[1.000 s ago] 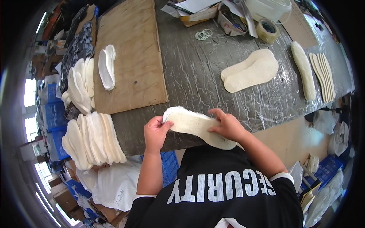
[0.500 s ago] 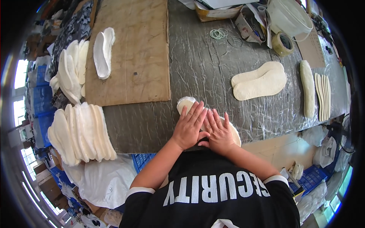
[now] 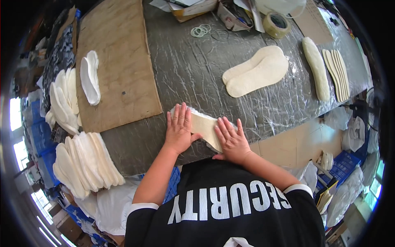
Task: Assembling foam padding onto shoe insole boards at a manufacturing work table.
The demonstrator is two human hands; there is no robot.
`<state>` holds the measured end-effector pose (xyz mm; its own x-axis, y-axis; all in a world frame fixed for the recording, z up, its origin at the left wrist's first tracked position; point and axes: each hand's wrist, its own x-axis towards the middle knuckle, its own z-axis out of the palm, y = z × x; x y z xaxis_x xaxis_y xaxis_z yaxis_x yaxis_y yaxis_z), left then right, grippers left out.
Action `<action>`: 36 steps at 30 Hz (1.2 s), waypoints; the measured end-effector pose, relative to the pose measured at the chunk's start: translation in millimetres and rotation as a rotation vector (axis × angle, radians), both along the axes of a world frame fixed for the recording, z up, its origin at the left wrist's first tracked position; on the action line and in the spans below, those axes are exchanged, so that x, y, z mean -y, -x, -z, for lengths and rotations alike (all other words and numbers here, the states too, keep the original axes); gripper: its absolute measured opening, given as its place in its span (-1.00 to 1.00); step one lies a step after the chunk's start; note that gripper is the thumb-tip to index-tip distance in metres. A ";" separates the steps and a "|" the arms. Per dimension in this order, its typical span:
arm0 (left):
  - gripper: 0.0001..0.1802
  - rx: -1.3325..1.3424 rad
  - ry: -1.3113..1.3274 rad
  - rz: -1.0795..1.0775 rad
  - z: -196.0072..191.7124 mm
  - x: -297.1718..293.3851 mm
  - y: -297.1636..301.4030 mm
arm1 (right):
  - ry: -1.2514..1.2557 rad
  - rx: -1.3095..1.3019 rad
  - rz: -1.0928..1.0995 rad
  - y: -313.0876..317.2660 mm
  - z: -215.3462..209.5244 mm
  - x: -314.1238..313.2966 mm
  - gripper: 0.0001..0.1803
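A cream insole-shaped pad point(image 3: 205, 127) lies flat near the front edge of the grey plastic-covered table point(image 3: 185, 70). My left hand point(image 3: 179, 129) presses its left end with fingers spread. Flat on its right end rests my right hand point(image 3: 231, 140). Both palms hide much of the pad. Farther back on the table lies a pair of similar cream pads point(image 3: 256, 71).
A brown board point(image 3: 117, 61) covers the table's left side with white pads point(image 3: 90, 76) on it. Stacks of white pads point(image 3: 84, 162) stand at the left edge. More pads point(image 3: 327, 68), a tape roll point(image 3: 275, 24), rubber bands point(image 3: 200, 30) and boxes lie at the back.
A second ago both hands held the pad up above the table edge. It now lies on the table, and my hands have spread apart along it while pressing down.
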<state>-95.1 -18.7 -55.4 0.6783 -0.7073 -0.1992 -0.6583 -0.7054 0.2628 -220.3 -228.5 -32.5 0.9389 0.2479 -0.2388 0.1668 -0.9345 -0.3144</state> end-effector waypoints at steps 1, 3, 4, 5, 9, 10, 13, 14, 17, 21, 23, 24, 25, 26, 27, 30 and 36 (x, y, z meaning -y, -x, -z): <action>0.24 0.005 0.002 0.012 -3.1 2.5 -2.5 | -0.017 -0.031 -0.003 -0.3 -0.5 0.7 0.20; 0.27 -0.072 -0.088 0.000 -10.8 7.7 -4.6 | -0.038 -0.083 0.023 2.8 -8.2 8.8 0.01; 0.28 -0.067 -0.110 -0.008 -17.9 9.5 -4.0 | -0.012 -0.014 0.059 12.3 -7.1 10.1 -0.11; 0.28 -0.067 -0.116 0.001 -22.1 10.3 -4.0 | 0.013 0.054 0.094 22.2 -5.8 13.7 -0.21; 0.28 -0.001 -0.156 -0.017 -24.8 6.0 4.7 | 0.031 0.152 0.067 48.9 5.4 39.4 -0.33; 0.26 0.060 -0.040 0.078 -27.2 8.6 7.9 | 0.056 0.196 0.067 51.5 6.6 41.8 -0.32; 0.23 0.110 0.147 0.243 -17.9 15.2 19.3 | -0.121 0.086 0.056 55.3 7.3 42.5 -0.29; 0.22 0.105 0.094 0.278 -8.1 14.7 21.8 | -0.114 0.126 0.050 56.0 15.7 44.5 -0.26; 0.17 -0.022 0.023 0.278 -14.5 17.9 28.1 | -0.141 0.113 0.071 62.7 17.1 41.9 -0.28; 0.00 -0.042 0.125 0.189 -23.4 23.5 18.3 | -0.269 0.281 0.113 55.5 22.2 57.6 -0.35; -0.15 0.101 0.147 0.174 -24.4 23.3 12.7 | -0.298 0.360 0.129 51.2 18.6 63.3 -0.35; -0.26 0.104 0.187 0.142 -26.1 23.1 13.0 | -0.355 0.401 0.155 48.8 20.4 65.2 -0.34; -0.26 0.107 0.189 0.145 -25.3 22.8 12.7 | -0.410 0.442 0.180 46.4 21.2 68.1 -0.33; -0.29 0.116 0.169 0.167 -23.5 21.2 11.4 | -0.438 0.424 0.187 44.3 20.1 70.0 -0.32; -0.31 0.125 0.148 0.188 -22.4 20.2 10.7 | -0.437 0.427 0.189 43.5 21.8 71.7 -0.32; -0.36 0.126 0.177 0.193 -24.4 23.1 10.7 | -0.491 0.441 0.193 42.4 26.9 74.7 -0.37; -0.49 0.135 0.129 0.205 -45.4 30.5 4.2 | -0.576 0.483 0.222 30.9 18.7 82.6 -0.55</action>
